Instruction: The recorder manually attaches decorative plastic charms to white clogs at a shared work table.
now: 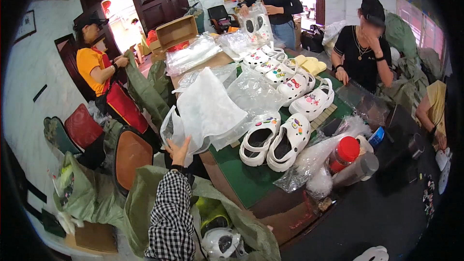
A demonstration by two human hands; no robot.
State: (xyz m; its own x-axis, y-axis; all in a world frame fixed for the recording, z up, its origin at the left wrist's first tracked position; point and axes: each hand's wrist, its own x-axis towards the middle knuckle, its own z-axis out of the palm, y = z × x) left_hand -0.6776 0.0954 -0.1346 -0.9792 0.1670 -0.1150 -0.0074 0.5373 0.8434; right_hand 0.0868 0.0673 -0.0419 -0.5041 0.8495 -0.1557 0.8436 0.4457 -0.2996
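The left hand (179, 151), at the end of a checkered sleeve (170, 212), is raised at the desk's near edge with its fingers spread, touching the lower edge of a white plastic bag (205, 108) that stands puffed up on the desk (246, 183). The grip looks loose, so the bag may well slip or tip off the edge. The right hand is out of view.

Below the left hand a green sack (145, 193) gapes open, with a bagged white clog (223, 244) and something yellow-green inside; anything dropped from the edge would likely land there or on the floor beside it.

Just right of the hand a pair of white clogs (275, 140) with coloured charms sits on the green mat. Beyond them lie loose clear bags (309, 159), a red-capped jar (344, 153) and a lying bottle (360, 168), all easy to snag or knock with a sweep across the desk.

Farther off, a row of more clogs (290, 79) and crumpled clear wrapping (251, 89) crowd the desk's middle, leaving little free room.

At the far side three other people work: one in orange (92, 65) to the left, one in black (273, 2) holding bagged shoes, one seated in black (362, 50) to the right.
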